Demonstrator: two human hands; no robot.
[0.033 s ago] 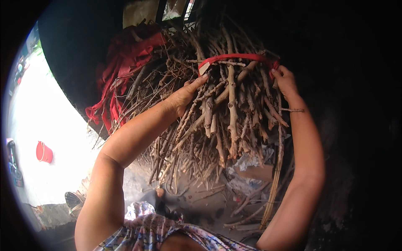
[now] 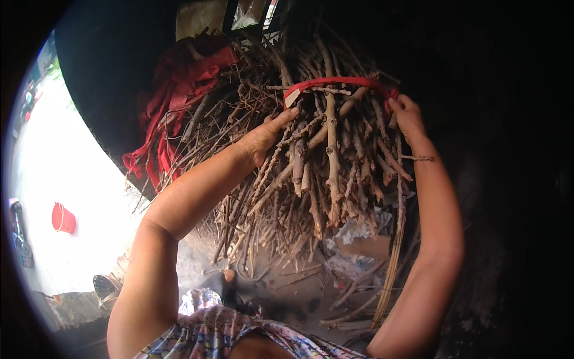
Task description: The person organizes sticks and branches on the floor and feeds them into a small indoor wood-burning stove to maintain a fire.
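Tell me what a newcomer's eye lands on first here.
A big bundle of dry sticks fills the centre, with a red strap looped over its top. The left hand and right hand press at either end of that strap. Red cloth hangs at the bundle's left.

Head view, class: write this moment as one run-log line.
left hand: fingers on red strap end | right hand: grips strap's other end | stick bundle: strap across top | red cloth: left of bundle

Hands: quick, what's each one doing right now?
Left hand: open, fingers against the bundle of sticks by the red strap.
Right hand: closed, gripping the red strap's other end.
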